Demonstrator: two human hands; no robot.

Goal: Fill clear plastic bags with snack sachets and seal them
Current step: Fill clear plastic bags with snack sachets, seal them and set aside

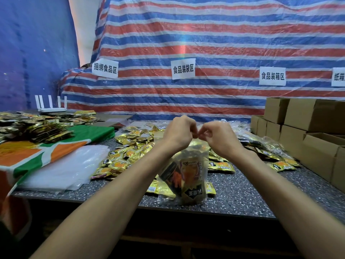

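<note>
Above the counter's (242, 195) near edge, the filled clear bag (192, 176) is pinched at its neck by the left hand (178, 134) and right hand (218, 139) (fingertips nearly touching); soft, light, slippery film is judged best gripped there.

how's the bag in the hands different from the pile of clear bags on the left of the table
The held bag bulges with sachets; the pile of clear bags looks empty and flat. The held bag is upright, its top pinched by the left hand and right hand; the pile lies on the table, untouched. Both are clear plastic.
</note>
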